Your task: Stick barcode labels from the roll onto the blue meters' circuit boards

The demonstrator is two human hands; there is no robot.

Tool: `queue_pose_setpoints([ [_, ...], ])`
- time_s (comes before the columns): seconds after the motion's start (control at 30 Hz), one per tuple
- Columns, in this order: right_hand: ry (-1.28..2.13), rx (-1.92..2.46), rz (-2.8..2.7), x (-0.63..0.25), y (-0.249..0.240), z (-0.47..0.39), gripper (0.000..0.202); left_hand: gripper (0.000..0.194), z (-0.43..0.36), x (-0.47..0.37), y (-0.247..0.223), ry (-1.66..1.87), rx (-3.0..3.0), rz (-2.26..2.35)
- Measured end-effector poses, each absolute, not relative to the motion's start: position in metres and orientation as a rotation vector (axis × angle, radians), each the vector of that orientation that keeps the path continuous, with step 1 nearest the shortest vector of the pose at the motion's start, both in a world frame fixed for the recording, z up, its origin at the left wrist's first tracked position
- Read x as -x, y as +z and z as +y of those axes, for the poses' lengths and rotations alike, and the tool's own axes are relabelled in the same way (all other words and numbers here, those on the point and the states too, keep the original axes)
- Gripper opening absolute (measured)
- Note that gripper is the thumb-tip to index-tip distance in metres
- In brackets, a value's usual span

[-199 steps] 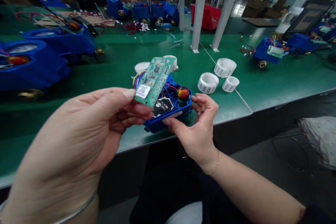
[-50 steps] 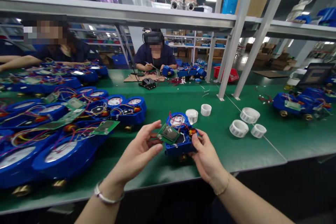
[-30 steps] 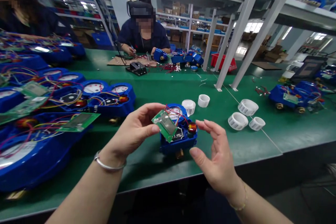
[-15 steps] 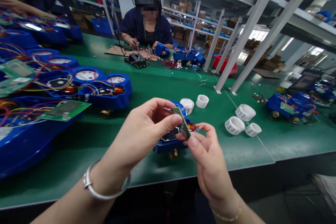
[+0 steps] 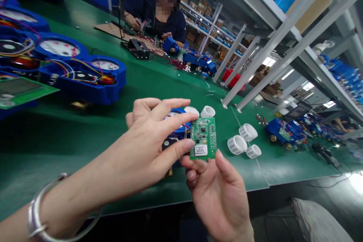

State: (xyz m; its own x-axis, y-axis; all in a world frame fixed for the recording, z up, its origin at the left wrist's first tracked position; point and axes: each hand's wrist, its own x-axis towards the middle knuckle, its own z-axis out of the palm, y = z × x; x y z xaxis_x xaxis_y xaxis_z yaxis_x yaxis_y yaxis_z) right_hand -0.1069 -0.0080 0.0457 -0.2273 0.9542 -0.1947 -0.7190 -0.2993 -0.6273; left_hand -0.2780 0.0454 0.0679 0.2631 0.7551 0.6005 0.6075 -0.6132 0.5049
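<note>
A green circuit board [image 5: 203, 136] with a white label faces me, upright, between my two hands. My right hand [image 5: 219, 193] grips its lower edge, thumb at the bottom right corner and fingers beneath. At the board's left edge is my left hand [image 5: 153, 136], thumb and fingertips close to it with a gap between them; whether they touch it is unclear. Behind the hands sits a blue housing [image 5: 178, 119] with wires, largely hidden.
Blue wired housings [image 5: 107, 90] crowd the left of the green table [image 5: 141, 83]. White label rolls [image 5: 237, 145] lie right of the board. Across the table a person [image 5: 159, 11] works beside a black device [image 5: 138, 49]. Metal shelf posts [image 5: 238, 79] rise at the right.
The board has turned from nearly edge-on to show its labelled face. My left fingers have spread, and my right palm has turned upward. The view has shifted, so the table items appear further left.
</note>
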Motion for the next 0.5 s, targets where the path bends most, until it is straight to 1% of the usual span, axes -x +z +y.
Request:
queue_pose_setpoints([
  [0.13,1.775,0.650,-0.469,0.108,0.046,-0.007,0.018,0.069,0.042,0.275,0.059,1.283,-2.327,1.288],
  [0.17,1.778,0.656,-0.467,0.108,0.046,-0.006,0.018,0.074,0.040,0.275,0.056,1.292,-2.324,1.299],
  [0.2,1.781,0.667,-0.466,0.108,0.045,-0.006,0.020,0.074,0.039,0.274,0.055,1.309,-2.326,1.303],
  [0.33,1.753,0.742,-0.462,0.110,0.040,-0.006,0.025,0.062,0.033,0.269,0.054,1.376,-2.388,1.320],
  [0.5,1.766,0.710,-0.511,0.108,0.038,-0.006,0.026,0.061,0.030,0.260,0.059,1.397,-2.524,1.431],
])
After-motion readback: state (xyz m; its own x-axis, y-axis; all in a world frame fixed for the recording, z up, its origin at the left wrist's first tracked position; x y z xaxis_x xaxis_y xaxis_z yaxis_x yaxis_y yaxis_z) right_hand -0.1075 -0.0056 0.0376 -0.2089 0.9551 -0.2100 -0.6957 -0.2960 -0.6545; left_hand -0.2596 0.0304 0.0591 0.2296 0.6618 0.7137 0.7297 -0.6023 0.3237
